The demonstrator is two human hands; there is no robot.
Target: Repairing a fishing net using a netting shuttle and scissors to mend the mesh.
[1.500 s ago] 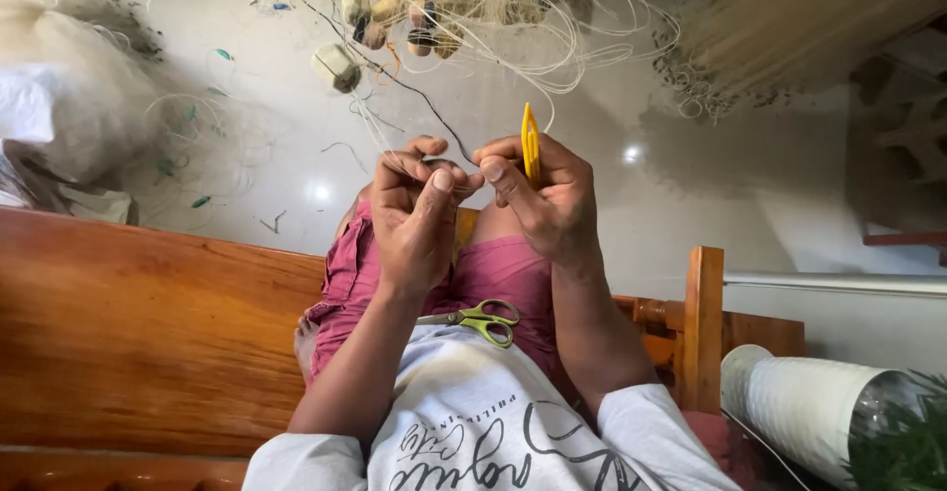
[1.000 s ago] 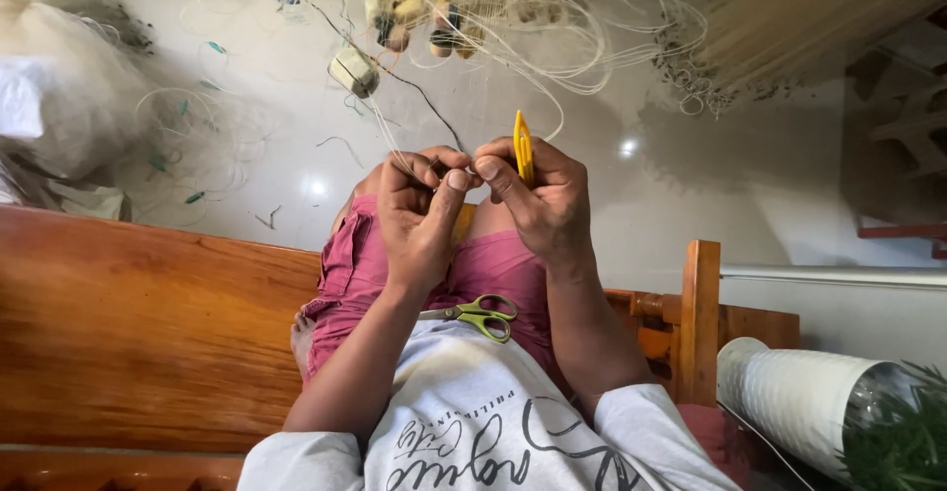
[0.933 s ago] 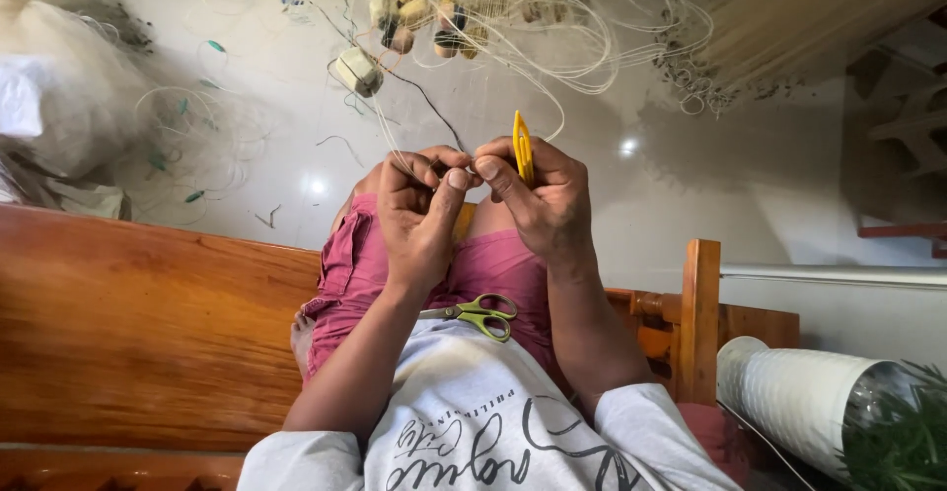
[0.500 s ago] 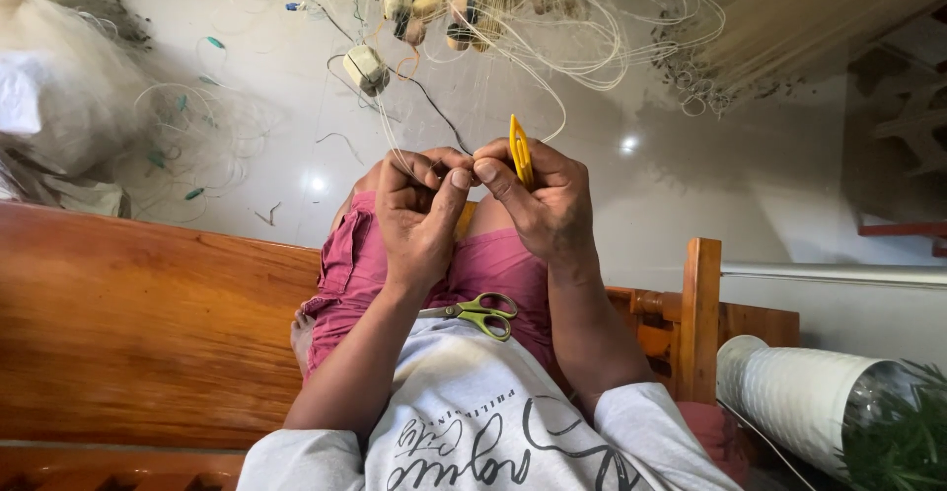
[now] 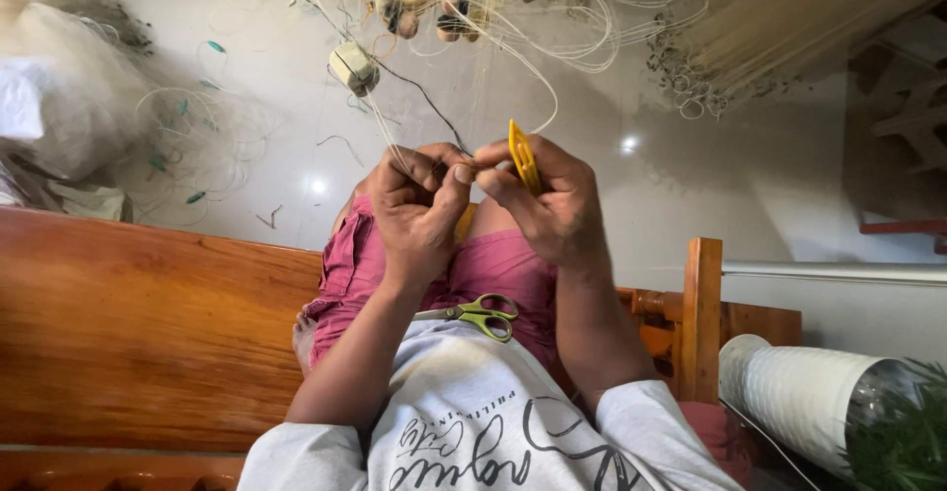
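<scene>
Seated on a wooden bench (image 5: pixel 128 333), a person pinches fine pale net line (image 5: pixel 395 146) between the closed thumb and fingers of the left hand (image 5: pixel 419 205), while the right hand (image 5: pixel 552 205) grips an upright yellow netting needle (image 5: pixel 523 155) just beside it, above the lap. The work appears to be at the knotting stage, fingertips of both hands almost touching. The next pass calls for steady tension and a fine aim of the needle; green-handled scissors (image 5: pixel 473 313) rest on the shirt.
</scene>
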